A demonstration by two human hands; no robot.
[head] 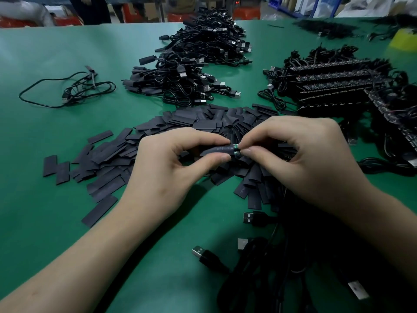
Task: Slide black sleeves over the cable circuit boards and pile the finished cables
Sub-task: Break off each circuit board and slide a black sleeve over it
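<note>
Left hand: your thumb and forefinger pinch the black sleeve.
Right hand: you pinch the circuit board, partly sleeved.
Where: over loose sleeves on the counter.

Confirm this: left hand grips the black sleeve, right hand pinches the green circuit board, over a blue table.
Wrong colour: the head view shows a green table. The left hand does grip the black sleeve, and the right hand pinches the green circuit board.

Left hand and right hand meet fingertip to fingertip, thumbs and forefingers pinching.
</note>
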